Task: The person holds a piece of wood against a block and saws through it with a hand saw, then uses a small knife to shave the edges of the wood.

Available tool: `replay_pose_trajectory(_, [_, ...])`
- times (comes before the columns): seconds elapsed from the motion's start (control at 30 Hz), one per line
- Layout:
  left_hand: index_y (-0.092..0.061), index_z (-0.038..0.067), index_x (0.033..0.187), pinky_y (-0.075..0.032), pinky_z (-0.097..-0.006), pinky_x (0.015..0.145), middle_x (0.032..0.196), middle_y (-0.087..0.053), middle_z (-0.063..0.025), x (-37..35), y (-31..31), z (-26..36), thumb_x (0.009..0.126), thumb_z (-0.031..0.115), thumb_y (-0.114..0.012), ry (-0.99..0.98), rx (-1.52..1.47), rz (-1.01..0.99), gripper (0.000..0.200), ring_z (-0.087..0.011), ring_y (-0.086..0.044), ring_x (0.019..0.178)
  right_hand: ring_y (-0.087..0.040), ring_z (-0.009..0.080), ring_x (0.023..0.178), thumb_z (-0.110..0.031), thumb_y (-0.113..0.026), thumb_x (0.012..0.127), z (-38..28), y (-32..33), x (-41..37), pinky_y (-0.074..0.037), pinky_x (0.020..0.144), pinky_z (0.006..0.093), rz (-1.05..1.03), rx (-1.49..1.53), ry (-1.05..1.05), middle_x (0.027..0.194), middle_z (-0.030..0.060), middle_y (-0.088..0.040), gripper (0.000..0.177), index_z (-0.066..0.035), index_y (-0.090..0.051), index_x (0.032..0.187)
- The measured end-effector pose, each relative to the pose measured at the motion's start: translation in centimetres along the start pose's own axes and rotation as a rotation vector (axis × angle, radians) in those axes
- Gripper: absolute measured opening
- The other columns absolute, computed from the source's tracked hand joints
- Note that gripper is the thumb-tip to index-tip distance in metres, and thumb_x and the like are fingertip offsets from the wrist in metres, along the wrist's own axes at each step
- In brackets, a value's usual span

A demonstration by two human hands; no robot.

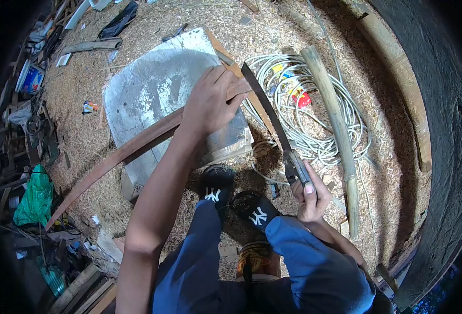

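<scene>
A long reddish-brown wooden strip (121, 153) slants across a worn whitish-grey board (137, 94). My left hand (212, 99) is closed round the strip close to its far end, fingers wrapped over it. In my right hand (310, 196) is the handle of a handsaw (266, 104), its dark, toothed blade pointing up and away from me. The blade's upper part is right at the strip's end, just past my left fingers. Part of the strip is hidden under my left hand.
Beyond the saw lies a coil of pale cable (325, 138), with a round wooden pole (331, 104) across it. A thick plank (398, 73) lies farther right. Wood shavings cover the ground. A green plastic bag (35, 196) sits left; a tin (260, 261) stands between my legs.
</scene>
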State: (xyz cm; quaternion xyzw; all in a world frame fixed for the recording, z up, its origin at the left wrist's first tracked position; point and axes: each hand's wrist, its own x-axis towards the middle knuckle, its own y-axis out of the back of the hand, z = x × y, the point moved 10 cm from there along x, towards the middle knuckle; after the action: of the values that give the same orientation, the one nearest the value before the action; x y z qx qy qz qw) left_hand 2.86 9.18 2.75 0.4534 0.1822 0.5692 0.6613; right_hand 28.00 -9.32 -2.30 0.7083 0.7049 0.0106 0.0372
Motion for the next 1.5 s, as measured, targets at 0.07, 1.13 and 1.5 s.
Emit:
replay_pose_trajectory(0.07, [-0.064, 0.000, 0.101, -0.050, -0.0455, 0.091, 0.100, -0.062, -0.0162, 0.0, 0.2, 0.3, 0.080, 0.015, -0.080, -0.039, -0.005, 0.039, 0.030, -0.0360, -0.060, 0.102, -0.043, 0.0074, 0.057, -0.017, -0.051, 0.106, -0.5, -0.3, 0.3, -0.039, 0.056, 0.0258, 0.000, 0.133, 0.032, 0.067, 0.0023, -0.055, 0.052, 0.013, -0.048, 0.148])
replay_pose_trajectory(1.13, [-0.063, -0.001, 0.102, -0.050, -0.0460, 0.090, 0.101, -0.062, -0.0162, -0.2, 0.8, 0.4, 0.079, 0.015, -0.081, -0.040, 0.001, 0.062, 0.034, -0.0363, -0.060, 0.102, -0.038, 0.0077, 0.052, -0.017, -0.049, 0.105, -0.3, 0.0, 0.0, -0.035, 0.052, 0.0275, 0.000, 0.260, 0.086, 0.060, 0.0009, -0.049, 0.051, 0.014, -0.050, 0.145])
replay_pose_trajectory(1.5, [-0.063, -0.003, 0.104, -0.050, -0.0456, 0.091, 0.103, -0.062, -0.0169, -0.4, 0.5, 0.2, 0.079, 0.015, -0.081, -0.029, 0.024, 0.044, 0.036, -0.0367, -0.060, 0.104, -0.050, 0.0077, 0.061, -0.018, -0.052, 0.103, -0.6, -0.5, -1.0, -0.042, 0.060, 0.0249, 0.011, 0.009, 0.032, 0.075, 0.0052, -0.061, 0.049, 0.011, -0.054, 0.143])
